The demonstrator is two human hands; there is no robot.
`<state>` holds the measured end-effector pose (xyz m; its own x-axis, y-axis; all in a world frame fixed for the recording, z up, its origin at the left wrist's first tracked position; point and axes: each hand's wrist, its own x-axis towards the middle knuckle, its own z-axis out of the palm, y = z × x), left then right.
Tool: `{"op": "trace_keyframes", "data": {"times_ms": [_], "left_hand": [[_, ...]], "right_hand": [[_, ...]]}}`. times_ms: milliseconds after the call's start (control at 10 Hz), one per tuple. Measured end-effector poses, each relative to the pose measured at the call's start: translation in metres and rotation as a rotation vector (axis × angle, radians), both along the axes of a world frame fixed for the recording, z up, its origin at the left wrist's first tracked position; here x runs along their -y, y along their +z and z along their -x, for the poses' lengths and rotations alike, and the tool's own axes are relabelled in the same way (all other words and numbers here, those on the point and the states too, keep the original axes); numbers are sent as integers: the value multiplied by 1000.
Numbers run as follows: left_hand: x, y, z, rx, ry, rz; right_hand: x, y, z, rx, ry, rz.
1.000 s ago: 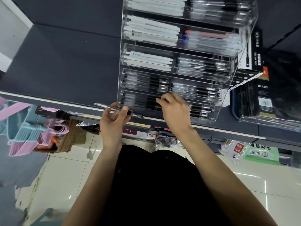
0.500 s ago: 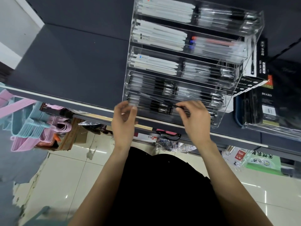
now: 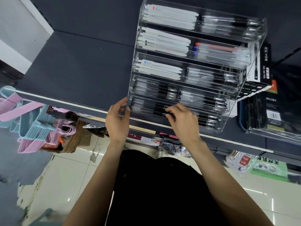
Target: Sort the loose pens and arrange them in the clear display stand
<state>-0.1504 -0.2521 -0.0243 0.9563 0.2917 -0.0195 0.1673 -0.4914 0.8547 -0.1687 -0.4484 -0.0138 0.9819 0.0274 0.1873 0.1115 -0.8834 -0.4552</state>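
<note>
A clear display stand [image 3: 254, 51] with several stepped tiers sits on the dark shelf [image 3: 78, 70]. White pens [image 3: 166, 17] fill the left of the upper tiers; clear and black pens fill the rest. My right hand [image 3: 184, 121] reaches into the lowest tier and pinches a black pen [image 3: 146, 110] lying there with others. My left hand [image 3: 118, 118] is at the stand's front left corner, its fingertips touching the wall by the pen ends, thumb apart from the fingers.
Boxed diaries [image 3: 272, 108] and a gel pen box [image 3: 265, 62] stand right of the stand. Pink and blue hangers [image 3: 32, 124] hang below the shelf edge at left. Packaged goods [image 3: 267, 165] lie on the tiled floor under the shelf.
The loose pen that my left hand held went into the lowest tier. My left hand let it go and rests at the stand's corner; my right hand now pinches the pen.
</note>
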Motion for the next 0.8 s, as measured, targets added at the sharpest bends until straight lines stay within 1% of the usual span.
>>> {"op": "trace_keyframes", "data": {"times_ms": [100, 300, 500, 600, 700, 800], "left_hand": [[-3, -3, -2, 21, -12, -36], [-5, -6, -6, 65, -15, -49], [-5, -6, -8, 49, -21, -99], [-4, -1, -7, 30, -24, -110], [-8, 0, -6, 8, -37, -143], [-12, 9, -4, 1, -29, -181]], "right_hand": [[-1, -2, -2, 22, -25, 10], [-3, -6, -7, 59, -4, 40], [-5, -7, -7, 44, -9, 158], [-3, -3, -6, 36, 10, 169], [0, 8, -4, 109, 15, 140], [-2, 20, -1, 158, 33, 67]]}}
